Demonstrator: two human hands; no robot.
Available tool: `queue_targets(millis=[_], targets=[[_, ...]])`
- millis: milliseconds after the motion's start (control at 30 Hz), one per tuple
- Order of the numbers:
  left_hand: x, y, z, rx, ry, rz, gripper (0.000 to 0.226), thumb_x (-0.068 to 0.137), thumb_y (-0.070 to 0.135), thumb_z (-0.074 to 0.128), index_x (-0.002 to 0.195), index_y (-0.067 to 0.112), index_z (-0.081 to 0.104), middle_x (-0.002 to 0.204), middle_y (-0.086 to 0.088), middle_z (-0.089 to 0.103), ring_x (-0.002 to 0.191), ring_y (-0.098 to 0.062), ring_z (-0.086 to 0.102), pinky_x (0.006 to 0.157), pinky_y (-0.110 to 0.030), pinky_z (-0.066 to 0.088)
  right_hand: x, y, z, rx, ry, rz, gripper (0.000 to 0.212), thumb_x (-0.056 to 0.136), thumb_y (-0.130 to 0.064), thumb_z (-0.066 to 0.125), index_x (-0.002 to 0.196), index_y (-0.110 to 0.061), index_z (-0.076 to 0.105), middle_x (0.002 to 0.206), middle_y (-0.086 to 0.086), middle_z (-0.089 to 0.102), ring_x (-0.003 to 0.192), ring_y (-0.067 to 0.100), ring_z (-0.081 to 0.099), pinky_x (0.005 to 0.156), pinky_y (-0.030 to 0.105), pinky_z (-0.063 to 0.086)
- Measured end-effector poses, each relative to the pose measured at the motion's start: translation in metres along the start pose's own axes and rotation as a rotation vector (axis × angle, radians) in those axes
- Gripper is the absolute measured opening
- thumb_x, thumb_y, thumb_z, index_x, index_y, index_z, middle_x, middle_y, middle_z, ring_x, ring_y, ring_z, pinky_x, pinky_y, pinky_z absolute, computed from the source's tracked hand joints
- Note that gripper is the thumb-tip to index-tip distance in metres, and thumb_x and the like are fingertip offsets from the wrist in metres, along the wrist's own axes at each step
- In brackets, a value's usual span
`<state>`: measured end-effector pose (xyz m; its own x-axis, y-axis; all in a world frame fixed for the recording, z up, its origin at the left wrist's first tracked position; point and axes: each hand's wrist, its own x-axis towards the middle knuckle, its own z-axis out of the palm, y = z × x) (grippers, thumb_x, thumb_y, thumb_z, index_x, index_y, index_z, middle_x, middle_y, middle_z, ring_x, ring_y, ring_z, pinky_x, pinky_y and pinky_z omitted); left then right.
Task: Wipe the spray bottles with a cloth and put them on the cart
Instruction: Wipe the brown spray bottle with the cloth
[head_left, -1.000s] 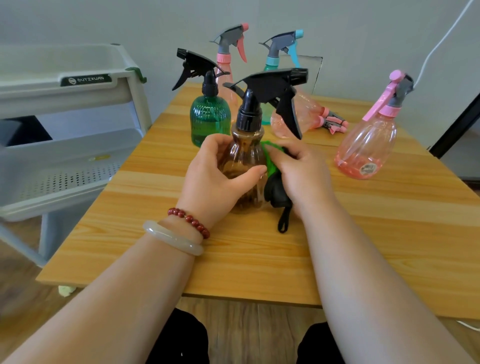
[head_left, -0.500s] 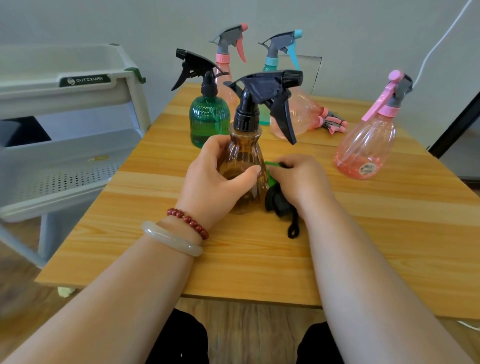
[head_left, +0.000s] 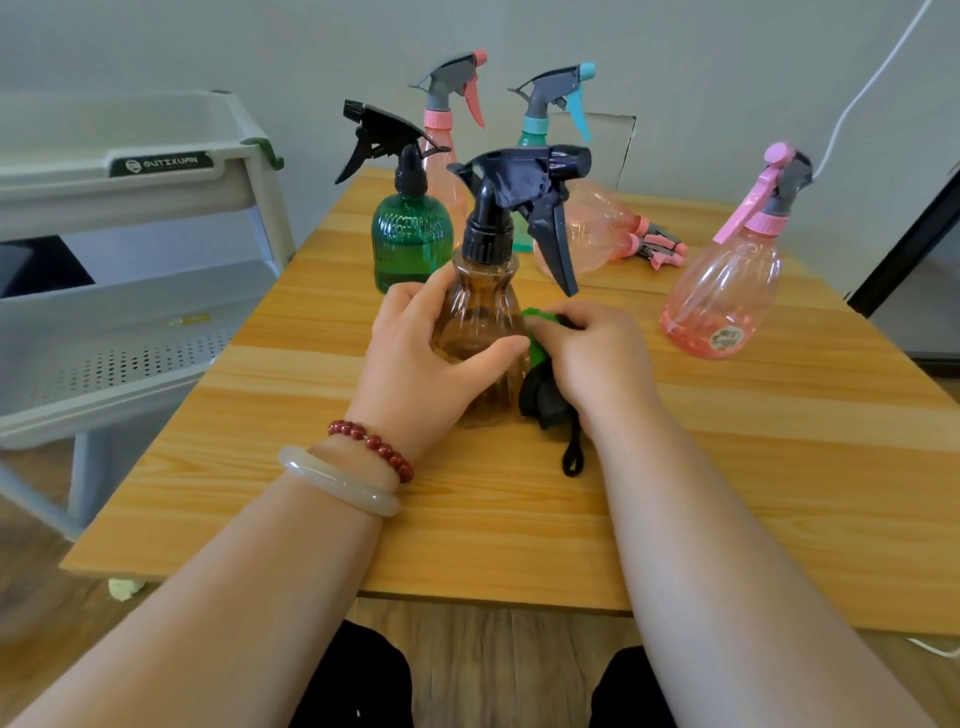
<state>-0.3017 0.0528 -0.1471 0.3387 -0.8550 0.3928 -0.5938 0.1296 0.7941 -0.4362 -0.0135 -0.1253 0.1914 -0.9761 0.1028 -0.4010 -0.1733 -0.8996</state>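
Observation:
A brown spray bottle (head_left: 480, 312) with a black trigger head stands upright at the table's middle. My left hand (head_left: 421, 364) grips its body from the left, thumb across the front. My right hand (head_left: 592, 353) holds a green and black cloth (head_left: 540, 384) against the bottle's right side; a black loop of the cloth hangs onto the table. The white cart (head_left: 156, 291) stands to the left of the table.
Behind stand a green bottle (head_left: 408, 239), a pink-collared bottle (head_left: 441, 130) and a teal bottle (head_left: 545, 124). A pink bottle (head_left: 602, 228) lies on its side. Another pink bottle (head_left: 727, 296) stands at the right. The wooden table (head_left: 727, 467) has a near edge close to my knees.
The bottle's trigger head has turned a little, and my right hand with the cloth has slid down along the bottle's right side. My left hand keeps its grip.

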Motion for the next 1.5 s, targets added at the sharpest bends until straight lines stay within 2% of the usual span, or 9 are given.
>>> queue_targets(millis=[133,367,467,533,767,933,1167,1333,1500], targets=[[-0.002,0.002,-0.002,-0.149,-0.012,-0.015,0.061,0.082,0.029,0.077,0.133,0.032,0.042,0.11,0.016,0.06,0.1,0.005,0.06,0.085,-0.01,0.047,-0.005,-0.009,0.0,0.542,-0.027,-0.17,0.018,0.092,-0.017,0.067,0.083,-0.032,0.074,0.079,-0.012,0.074,0.08,0.004,0.069,0.067,0.019,0.052],[-0.003,0.003,-0.001,-0.164,-0.065,-0.043,0.054,0.08,0.041,0.077,0.123,0.036,0.046,0.113,0.016,0.059,0.103,0.004,0.059,0.09,-0.017,0.049,0.002,0.004,0.0,-0.178,-0.058,0.046,0.011,0.095,-0.026,0.063,0.091,-0.022,0.072,0.074,-0.005,0.065,0.069,0.016,0.061,0.062,0.031,0.05],[-0.001,0.001,0.002,-0.061,-0.014,-0.024,0.076,0.071,0.054,0.077,0.136,0.026,0.048,0.124,0.008,0.045,0.12,-0.008,0.048,0.103,-0.023,0.043,-0.002,-0.003,0.002,0.237,-0.017,-0.086,0.015,0.093,-0.025,0.067,0.084,-0.035,0.072,0.078,-0.01,0.072,0.078,0.01,0.068,0.072,0.031,0.056],[-0.001,0.002,0.001,-0.047,-0.006,-0.001,0.077,0.069,0.055,0.074,0.135,0.024,0.051,0.121,0.007,0.045,0.112,-0.003,0.048,0.095,-0.007,0.039,-0.004,-0.006,0.004,0.532,-0.042,-0.192,0.019,0.092,-0.02,0.067,0.085,-0.036,0.074,0.089,-0.007,0.075,0.091,0.013,0.071,0.082,0.033,0.058],[-0.001,0.002,-0.002,-0.076,0.012,-0.014,0.055,0.074,0.043,0.081,0.118,0.034,0.049,0.114,0.016,0.06,0.102,0.01,0.055,0.078,0.0,0.041,0.003,0.003,0.001,-0.148,-0.043,0.021,0.01,0.095,-0.025,0.062,0.093,-0.024,0.072,0.074,-0.008,0.063,0.068,0.013,0.059,0.06,0.026,0.044],[-0.001,0.004,-0.001,-0.067,-0.006,0.021,0.043,0.078,0.04,0.076,0.115,0.039,0.054,0.106,0.016,0.066,0.101,0.002,0.061,0.087,-0.014,0.049,-0.004,-0.006,0.005,0.5,-0.009,-0.194,0.019,0.093,-0.021,0.067,0.083,-0.037,0.073,0.087,-0.012,0.075,0.088,0.009,0.07,0.077,0.027,0.055],[-0.001,0.003,-0.002,-0.113,-0.045,-0.001,0.035,0.083,0.032,0.075,0.102,0.048,0.05,0.104,0.017,0.067,0.096,0.003,0.063,0.086,-0.025,0.053,0.005,0.007,0.003,-0.143,-0.024,-0.004,0.012,0.094,-0.025,0.063,0.091,-0.02,0.073,0.077,-0.001,0.069,0.076,0.022,0.064,0.062,0.032,0.048],[-0.001,-0.001,0.003,-0.095,-0.032,-0.008,0.077,0.069,0.058,0.078,0.133,0.03,0.047,0.123,0.014,0.06,0.118,-0.003,0.056,0.102,-0.031,0.049,-0.004,-0.007,0.003,0.511,0.011,-0.194,0.02,0.093,-0.02,0.066,0.086,-0.038,0.071,0.085,-0.015,0.074,0.086,0.005,0.069,0.074,0.021,0.054],[-0.003,0.005,0.0,-0.04,0.004,-0.013,0.066,0.065,0.056,0.076,0.122,0.042,0.047,0.124,0.009,0.049,0.111,0.003,0.047,0.1,-0.02,0.041,0.004,0.003,0.002,-0.084,-0.062,-0.06,0.011,0.096,-0.024,0.062,0.091,-0.029,0.071,0.084,-0.008,0.07,0.069,0.004,0.058,0.06,0.022,0.044]])
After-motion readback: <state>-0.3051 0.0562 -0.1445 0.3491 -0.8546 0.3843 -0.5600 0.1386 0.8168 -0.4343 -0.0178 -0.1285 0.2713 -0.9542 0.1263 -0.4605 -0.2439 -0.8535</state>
